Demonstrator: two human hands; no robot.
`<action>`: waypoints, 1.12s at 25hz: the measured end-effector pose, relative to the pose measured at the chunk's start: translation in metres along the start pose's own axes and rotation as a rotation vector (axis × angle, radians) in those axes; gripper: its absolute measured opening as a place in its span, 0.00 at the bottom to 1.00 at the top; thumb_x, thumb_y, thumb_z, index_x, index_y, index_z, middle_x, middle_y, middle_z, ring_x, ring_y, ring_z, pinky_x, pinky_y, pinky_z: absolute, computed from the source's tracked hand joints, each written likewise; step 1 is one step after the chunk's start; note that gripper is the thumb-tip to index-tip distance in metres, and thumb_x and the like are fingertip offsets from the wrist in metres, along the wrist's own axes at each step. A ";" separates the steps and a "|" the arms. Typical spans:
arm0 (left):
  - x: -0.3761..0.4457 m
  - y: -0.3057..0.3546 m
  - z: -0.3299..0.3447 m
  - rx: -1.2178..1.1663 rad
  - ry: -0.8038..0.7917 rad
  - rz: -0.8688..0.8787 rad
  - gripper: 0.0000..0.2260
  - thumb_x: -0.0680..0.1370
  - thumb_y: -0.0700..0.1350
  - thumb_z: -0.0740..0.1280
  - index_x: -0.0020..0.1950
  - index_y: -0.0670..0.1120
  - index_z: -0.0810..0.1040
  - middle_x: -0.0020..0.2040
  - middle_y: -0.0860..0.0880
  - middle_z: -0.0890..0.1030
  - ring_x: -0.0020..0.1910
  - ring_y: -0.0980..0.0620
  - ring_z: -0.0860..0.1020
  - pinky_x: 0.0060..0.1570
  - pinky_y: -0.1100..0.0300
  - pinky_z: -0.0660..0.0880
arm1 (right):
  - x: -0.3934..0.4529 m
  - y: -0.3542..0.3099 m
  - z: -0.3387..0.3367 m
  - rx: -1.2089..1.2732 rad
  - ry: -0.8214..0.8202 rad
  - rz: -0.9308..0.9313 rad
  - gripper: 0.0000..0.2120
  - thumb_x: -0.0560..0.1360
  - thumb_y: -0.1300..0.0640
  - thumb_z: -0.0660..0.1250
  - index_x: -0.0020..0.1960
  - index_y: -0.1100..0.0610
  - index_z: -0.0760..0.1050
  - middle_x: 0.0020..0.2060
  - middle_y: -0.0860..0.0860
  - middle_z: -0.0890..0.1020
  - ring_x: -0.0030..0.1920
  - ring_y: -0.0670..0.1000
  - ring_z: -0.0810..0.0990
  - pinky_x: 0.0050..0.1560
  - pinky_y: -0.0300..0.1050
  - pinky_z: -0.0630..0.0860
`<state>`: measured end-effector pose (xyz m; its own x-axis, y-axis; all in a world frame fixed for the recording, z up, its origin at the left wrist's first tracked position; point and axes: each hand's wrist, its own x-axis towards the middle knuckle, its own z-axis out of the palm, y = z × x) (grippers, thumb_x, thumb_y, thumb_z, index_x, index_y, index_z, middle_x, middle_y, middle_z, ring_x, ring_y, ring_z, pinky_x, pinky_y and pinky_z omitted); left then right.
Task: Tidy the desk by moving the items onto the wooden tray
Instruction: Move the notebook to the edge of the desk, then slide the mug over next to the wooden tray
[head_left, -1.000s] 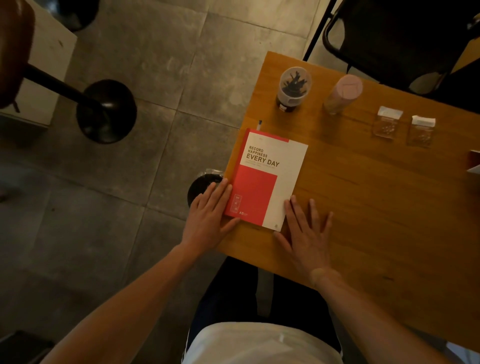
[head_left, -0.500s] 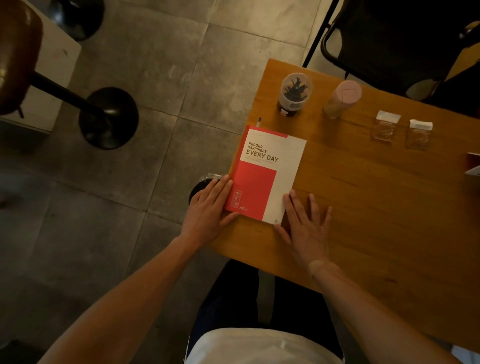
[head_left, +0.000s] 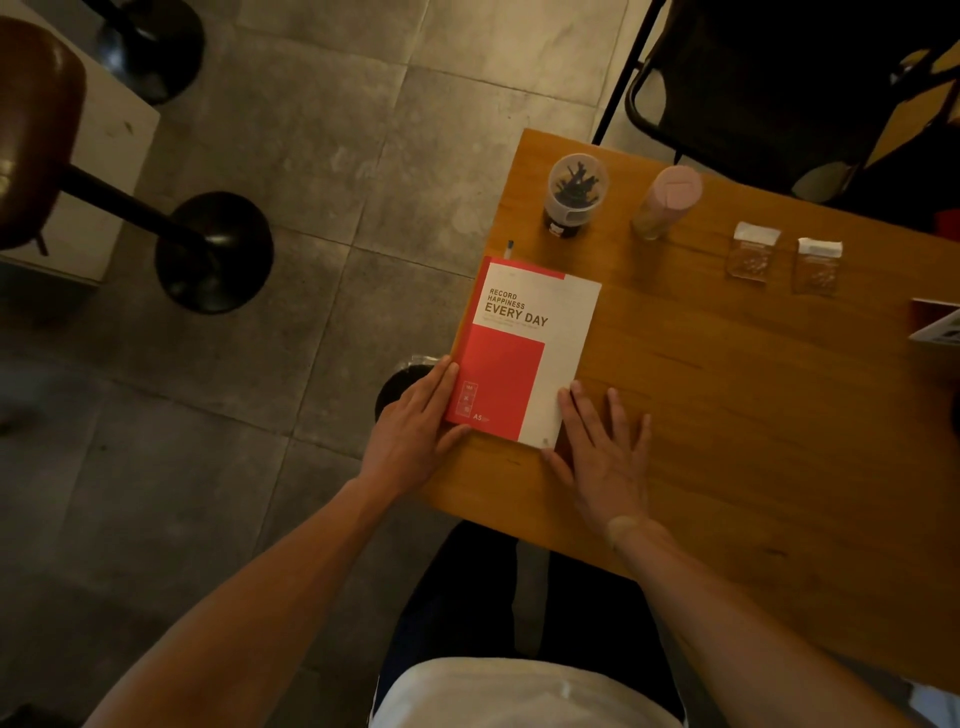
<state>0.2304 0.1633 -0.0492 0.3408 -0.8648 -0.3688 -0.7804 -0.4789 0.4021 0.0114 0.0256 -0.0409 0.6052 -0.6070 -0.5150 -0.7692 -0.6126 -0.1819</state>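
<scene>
A red and white notebook (head_left: 530, 348) lies flat at the left edge of the wooden desk (head_left: 753, 441), its spine side slightly over the edge. My left hand (head_left: 415, 431) rests against the notebook's lower left corner, fingers along its edge and thumb under the bottom edge. My right hand (head_left: 602, 452) lies flat on the desk, fingers spread, touching the notebook's lower right corner. Behind the notebook stand a clear jar of black clips (head_left: 574, 195) and a pink-lidded tube (head_left: 667, 200). Two small clear packets (head_left: 753, 252) (head_left: 818, 265) lie farther right. No wooden tray is in view.
A pen tip (head_left: 509, 249) pokes out behind the notebook. A printed card (head_left: 937, 325) shows at the right edge. A black chair (head_left: 769, 88) stands beyond the desk. A bar stool with a round black base (head_left: 213, 252) is on the tiled floor at left.
Both hands keep the same places at the notebook's lower corners. The view has drifted a little, so the desk sits slightly lower and more to the right in the frame.
</scene>
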 end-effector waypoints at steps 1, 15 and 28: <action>-0.001 0.001 0.001 -0.012 -0.002 -0.015 0.37 0.77 0.68 0.49 0.80 0.52 0.42 0.81 0.50 0.51 0.75 0.48 0.62 0.66 0.46 0.68 | 0.000 0.000 -0.001 -0.005 -0.006 -0.003 0.35 0.78 0.34 0.47 0.78 0.44 0.36 0.79 0.44 0.43 0.78 0.58 0.39 0.73 0.68 0.37; -0.046 0.053 -0.018 0.072 -0.042 -0.218 0.33 0.77 0.53 0.64 0.78 0.54 0.51 0.76 0.45 0.60 0.72 0.42 0.65 0.64 0.44 0.70 | -0.048 0.015 -0.038 -0.005 -0.270 -0.005 0.22 0.81 0.45 0.56 0.72 0.50 0.65 0.78 0.51 0.57 0.73 0.59 0.63 0.70 0.58 0.64; -0.045 0.111 -0.029 0.034 -0.524 -0.013 0.11 0.77 0.48 0.62 0.57 0.50 0.77 0.54 0.51 0.77 0.53 0.50 0.75 0.54 0.58 0.74 | -0.114 0.083 -0.052 0.150 -0.451 0.173 0.22 0.81 0.47 0.55 0.74 0.51 0.64 0.66 0.55 0.75 0.59 0.55 0.77 0.51 0.47 0.73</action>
<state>0.1434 0.1446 0.0363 0.0498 -0.6631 -0.7468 -0.7976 -0.4765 0.3699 -0.1111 0.0175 0.0465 0.3428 -0.3937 -0.8529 -0.8914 -0.4227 -0.1632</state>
